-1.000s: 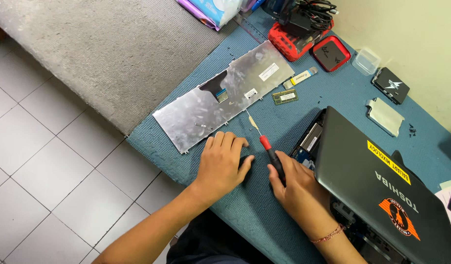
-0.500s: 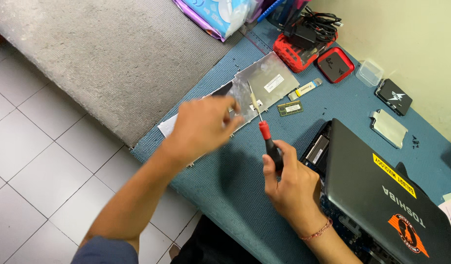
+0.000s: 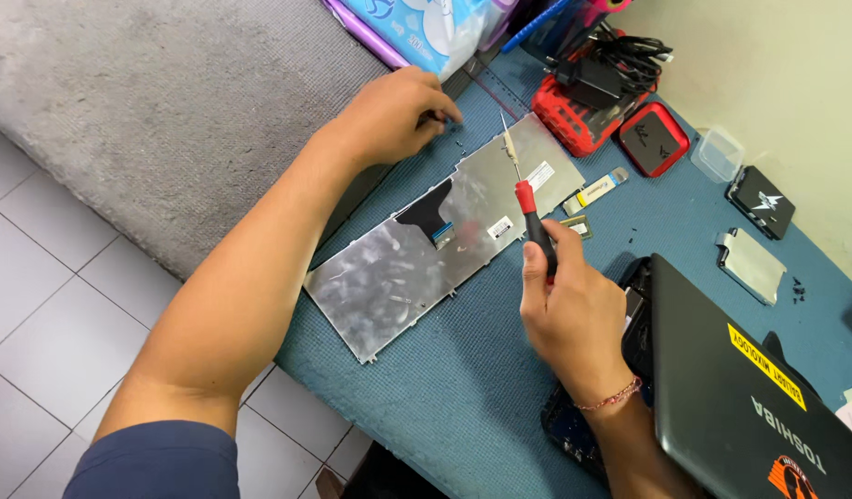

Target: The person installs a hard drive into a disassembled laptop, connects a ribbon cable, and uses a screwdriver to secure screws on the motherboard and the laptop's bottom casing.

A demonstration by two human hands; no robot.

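My right hand [image 3: 569, 310] grips a red and black screwdriver [image 3: 529, 208], its tip pointing up and away over the blue mat. A silver keyboard backplate [image 3: 416, 259] lies face down on the mat in front of it. My left hand [image 3: 393, 115] reaches across to the mat's far left edge, fingers pinched together on the surface near some tiny dark specks; what it pinches is too small to tell. A dark grey laptop [image 3: 749, 388] sits beside my right wrist, lid partly closed.
A blue work mat [image 3: 444, 388] covers the table. At the back stand a red case [image 3: 583, 115], a red and black lid [image 3: 655, 139], a clear box [image 3: 718, 152], a black pack [image 3: 760, 200], a metal bracket [image 3: 749, 265] and two memory sticks [image 3: 594, 191]. Grey carpet [image 3: 167, 102] lies left.
My left hand lifted off the mat near the screwdriver and reached far up to the mat's far left edge. My right hand stays on the screwdriver, now raised upright.
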